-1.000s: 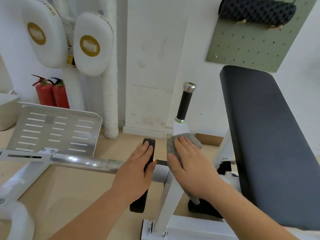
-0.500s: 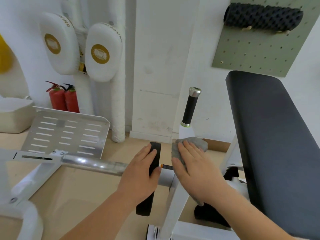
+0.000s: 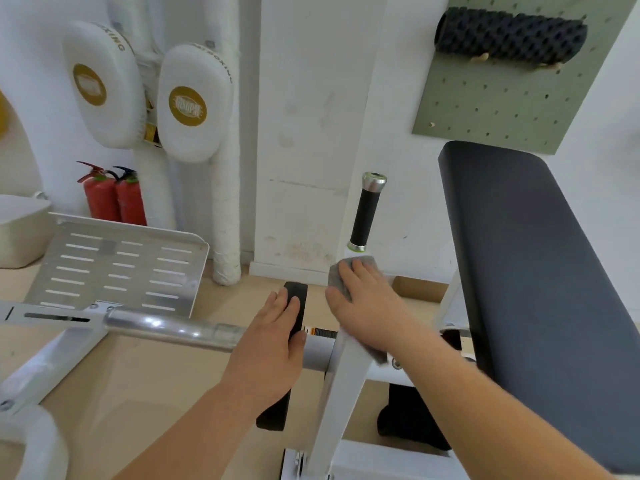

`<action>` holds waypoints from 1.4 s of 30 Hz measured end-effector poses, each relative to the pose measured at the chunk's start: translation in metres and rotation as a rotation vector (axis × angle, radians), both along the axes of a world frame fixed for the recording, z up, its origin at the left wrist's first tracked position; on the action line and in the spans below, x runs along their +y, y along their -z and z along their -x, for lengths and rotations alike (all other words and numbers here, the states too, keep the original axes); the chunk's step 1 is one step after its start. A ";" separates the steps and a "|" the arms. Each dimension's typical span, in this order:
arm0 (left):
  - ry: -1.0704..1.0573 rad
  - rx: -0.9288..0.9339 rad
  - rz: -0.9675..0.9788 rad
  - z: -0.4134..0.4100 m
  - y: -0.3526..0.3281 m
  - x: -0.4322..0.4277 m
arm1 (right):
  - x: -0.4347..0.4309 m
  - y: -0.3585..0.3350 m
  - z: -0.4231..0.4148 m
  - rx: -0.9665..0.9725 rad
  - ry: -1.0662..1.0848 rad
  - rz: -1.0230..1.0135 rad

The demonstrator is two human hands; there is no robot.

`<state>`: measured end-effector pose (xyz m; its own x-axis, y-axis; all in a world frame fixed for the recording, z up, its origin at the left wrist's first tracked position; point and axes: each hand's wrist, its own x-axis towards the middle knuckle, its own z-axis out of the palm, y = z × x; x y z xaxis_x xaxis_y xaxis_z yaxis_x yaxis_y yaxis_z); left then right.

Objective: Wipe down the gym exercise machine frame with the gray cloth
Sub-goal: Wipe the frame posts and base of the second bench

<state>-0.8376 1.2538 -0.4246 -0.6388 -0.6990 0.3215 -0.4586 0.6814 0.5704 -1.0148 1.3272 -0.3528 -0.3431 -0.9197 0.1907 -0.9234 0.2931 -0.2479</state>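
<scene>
Right hand (image 3: 367, 313), fingers straight, pressing gray cloth (image 3: 337, 282) on white frame (image 3: 343, 386); left hand (image 3: 273, 344) flat on black pad (image 3: 297, 289).

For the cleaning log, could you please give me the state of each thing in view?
gray cloth: pressed against the white frame post, under the right hand.
right hand: flat, fingers straight, pressing the cloth.
left hand: resting on the black pad.
black grip: upright, untouched.
foam roller: lying on pegboard pegs.
fire extinguishers: standing upright.
</scene>
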 end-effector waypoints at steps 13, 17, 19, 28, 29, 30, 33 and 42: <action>0.048 0.178 -0.042 0.017 -0.020 0.047 | 0.033 -0.011 0.033 -0.328 0.123 0.088; 0.152 0.213 0.032 0.026 -0.025 0.066 | 0.083 0.041 0.041 -0.085 0.236 0.234; 0.223 0.177 0.126 0.035 -0.022 0.069 | 0.099 0.075 0.042 -0.004 0.236 0.193; 0.160 0.158 0.317 0.059 -0.004 0.061 | 0.076 0.150 0.047 0.229 0.149 0.001; 0.160 0.149 0.341 0.060 -0.005 0.060 | 0.070 0.150 0.050 0.251 0.148 0.014; 0.163 0.140 0.362 0.060 -0.005 0.059 | 0.066 0.147 0.052 0.270 0.151 -0.003; 0.165 0.131 0.388 0.058 -0.006 0.059 | 0.059 0.130 0.065 0.271 0.213 -0.095; 0.153 0.160 0.407 0.060 -0.005 0.061 | 0.108 0.149 0.078 0.456 0.257 -0.081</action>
